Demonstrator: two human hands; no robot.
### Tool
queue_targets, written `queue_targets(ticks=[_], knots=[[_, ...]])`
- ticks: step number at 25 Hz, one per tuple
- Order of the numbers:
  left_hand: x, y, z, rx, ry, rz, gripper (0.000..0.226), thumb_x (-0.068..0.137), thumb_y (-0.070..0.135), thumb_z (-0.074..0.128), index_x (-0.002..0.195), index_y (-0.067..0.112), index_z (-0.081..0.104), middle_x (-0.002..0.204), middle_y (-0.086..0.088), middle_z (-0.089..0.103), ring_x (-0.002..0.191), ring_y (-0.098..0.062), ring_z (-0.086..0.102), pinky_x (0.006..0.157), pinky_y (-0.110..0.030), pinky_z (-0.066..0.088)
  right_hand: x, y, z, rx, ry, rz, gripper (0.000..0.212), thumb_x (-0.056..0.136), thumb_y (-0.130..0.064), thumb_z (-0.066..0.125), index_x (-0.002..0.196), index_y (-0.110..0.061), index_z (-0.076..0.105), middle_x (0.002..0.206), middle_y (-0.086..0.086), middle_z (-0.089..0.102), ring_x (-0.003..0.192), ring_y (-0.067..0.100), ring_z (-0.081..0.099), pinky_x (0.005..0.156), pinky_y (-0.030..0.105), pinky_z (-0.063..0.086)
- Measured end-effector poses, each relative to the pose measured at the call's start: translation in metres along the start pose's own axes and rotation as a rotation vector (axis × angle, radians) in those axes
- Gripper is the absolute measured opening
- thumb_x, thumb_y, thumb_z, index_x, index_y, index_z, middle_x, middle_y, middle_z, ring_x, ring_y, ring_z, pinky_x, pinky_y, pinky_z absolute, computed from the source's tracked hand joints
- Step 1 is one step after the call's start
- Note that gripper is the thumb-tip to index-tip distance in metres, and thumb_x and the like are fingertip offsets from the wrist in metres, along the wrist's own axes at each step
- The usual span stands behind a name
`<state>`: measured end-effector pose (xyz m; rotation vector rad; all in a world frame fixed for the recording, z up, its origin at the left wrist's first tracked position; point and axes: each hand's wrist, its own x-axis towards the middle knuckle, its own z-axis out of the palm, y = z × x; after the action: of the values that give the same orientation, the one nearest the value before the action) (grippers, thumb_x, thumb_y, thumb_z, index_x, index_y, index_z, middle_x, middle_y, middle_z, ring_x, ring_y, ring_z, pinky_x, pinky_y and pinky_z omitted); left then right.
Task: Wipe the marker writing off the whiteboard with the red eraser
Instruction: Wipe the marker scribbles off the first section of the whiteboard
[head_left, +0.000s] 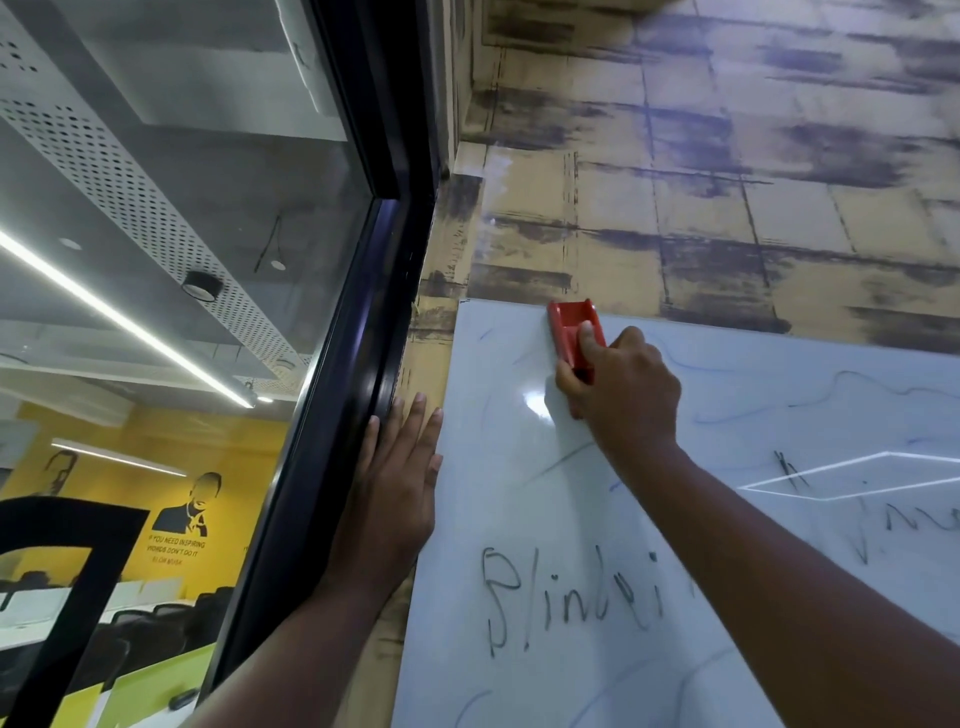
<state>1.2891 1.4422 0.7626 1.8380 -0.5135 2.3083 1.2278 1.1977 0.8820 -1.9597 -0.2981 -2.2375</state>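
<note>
Up top, red eraser in right hand grip

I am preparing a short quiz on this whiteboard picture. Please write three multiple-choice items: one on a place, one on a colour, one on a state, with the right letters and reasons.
1. Where on the whiteboard is the eraser?
A. by the top edge
B. by the bottom edge
C. off the board

2. What colour is the eraser?
A. blue
B. red
C. green

3. How is the left hand?
A. gripping a marker
B. a fist
C. flat with straight fingers

Answers:
1 A, it touches the board by its upper edge.
2 B, its body is plainly red in the right hand.
3 C, it rests flat beside the board's left edge.
</note>
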Motion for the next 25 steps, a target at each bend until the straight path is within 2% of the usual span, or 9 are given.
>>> queue_targets(ticks=[3, 6, 8, 11, 15, 17, 19, 22, 25], knots=[[-0.005, 0.001, 0.0, -0.039, 0.009, -0.015, 0.051, 0.113, 0.023, 0.033, 0.161, 0.011, 0.042, 0.171, -0.007, 0.035, 0.162, -0.025, 0.025, 0.133, -0.045, 0.013, -0.003, -0.002, -0.002, 0.014, 0.008, 0.083, 0.057, 0.1, -0.049, 0.06, 0.148, -0.018, 0.054, 0.102, 0.012, 0.057, 0.088, 0.029, 0.06, 0.071, 0.039, 0.055], [-0.009, 0.002, -0.001, -0.052, 0.012, -0.017, 0.051, 0.112, 0.022, 0.034, 0.161, 0.01, 0.043, 0.17, -0.007, 0.036, 0.162, -0.025, 0.025, 0.134, -0.042, 0.01, -0.004, -0.025, 0.002, 0.035, -0.015, 0.087, 0.058, 0.101, -0.046, 0.056, 0.152, -0.019, 0.049, 0.11, 0.011, 0.054, 0.097, 0.03, 0.058, 0.071, 0.037, 0.051], [-0.01, 0.002, -0.001, -0.047, 0.017, -0.019, 0.05, 0.112, 0.02, 0.037, 0.161, 0.011, 0.042, 0.17, -0.006, 0.036, 0.162, -0.023, 0.023, 0.134, -0.037, 0.006, -0.012, -0.049, 0.006, 0.063, -0.047, -0.037, 0.058, 0.101, -0.044, 0.055, 0.152, -0.018, 0.047, 0.114, 0.011, 0.054, 0.102, 0.029, 0.056, 0.07, 0.035, 0.05], [-0.013, 0.002, -0.003, -0.032, 0.008, -0.037, 0.053, 0.111, 0.018, 0.045, 0.163, 0.013, 0.037, 0.17, -0.004, 0.034, 0.162, -0.02, 0.02, 0.134, -0.032, -0.001, -0.031, -0.07, 0.009, 0.101, -0.056, -0.267, 0.056, 0.1, -0.044, 0.061, 0.147, -0.014, 0.054, 0.112, 0.012, 0.059, 0.096, 0.025, 0.059, 0.066, 0.03, 0.048], [-0.021, 0.005, -0.006, -0.043, -0.02, -0.044, 0.052, 0.112, 0.023, 0.038, 0.163, 0.013, 0.039, 0.171, -0.003, 0.033, 0.162, -0.023, 0.024, 0.134, -0.04, 0.008, -0.028, -0.052, 0.0, 0.093, -0.142, -0.433, 0.058, 0.098, -0.05, 0.061, 0.149, -0.021, 0.055, 0.111, 0.009, 0.059, 0.095, 0.023, 0.059, 0.067, 0.028, 0.038], [-0.023, 0.006, -0.008, -0.065, -0.018, -0.04, 0.052, 0.112, 0.023, 0.036, 0.163, 0.013, 0.04, 0.171, -0.004, 0.034, 0.161, -0.023, 0.026, 0.133, -0.045, 0.014, -0.017, -0.034, -0.005, 0.081, -0.113, -0.384, 0.057, 0.096, -0.049, 0.064, 0.146, -0.022, 0.057, 0.105, 0.01, 0.058, 0.091, 0.027, 0.06, 0.064, 0.03, 0.038], [-0.028, 0.007, -0.009, -0.08, -0.012, -0.037, 0.052, 0.112, 0.023, 0.036, 0.162, 0.012, 0.042, 0.171, -0.004, 0.035, 0.161, -0.024, 0.028, 0.132, -0.049, 0.018, -0.007, -0.012, -0.008, 0.045, -0.082, -0.207, 0.057, 0.096, -0.05, 0.063, 0.145, -0.021, 0.056, 0.103, 0.011, 0.057, 0.086, 0.028, 0.059, 0.065, 0.032, 0.044], [-0.037, 0.009, -0.011, -0.096, -0.009, -0.035, 0.051, 0.111, 0.022, 0.037, 0.161, 0.011, 0.042, 0.171, -0.003, 0.035, 0.161, -0.024, 0.026, 0.132, -0.048, 0.016, -0.005, 0.004, -0.008, -0.03, -0.062, -0.01, 0.059, 0.099, -0.052, 0.059, 0.148, -0.02, 0.052, 0.102, 0.01, 0.056, 0.084, 0.026, 0.06, 0.069, 0.036, 0.054], [-0.039, 0.01, -0.011, -0.112, -0.008, -0.043, 0.052, 0.111, 0.02, 0.038, 0.162, 0.013, 0.041, 0.171, -0.002, 0.035, 0.162, -0.023, 0.025, 0.133, -0.045, 0.014, -0.016, -0.008, -0.003, 0.018, -0.023, 0.074, 0.059, 0.098, -0.048, 0.06, 0.15, -0.02, 0.052, 0.101, 0.01, 0.055, 0.088, 0.028, 0.06, 0.071, 0.037, 0.053]])
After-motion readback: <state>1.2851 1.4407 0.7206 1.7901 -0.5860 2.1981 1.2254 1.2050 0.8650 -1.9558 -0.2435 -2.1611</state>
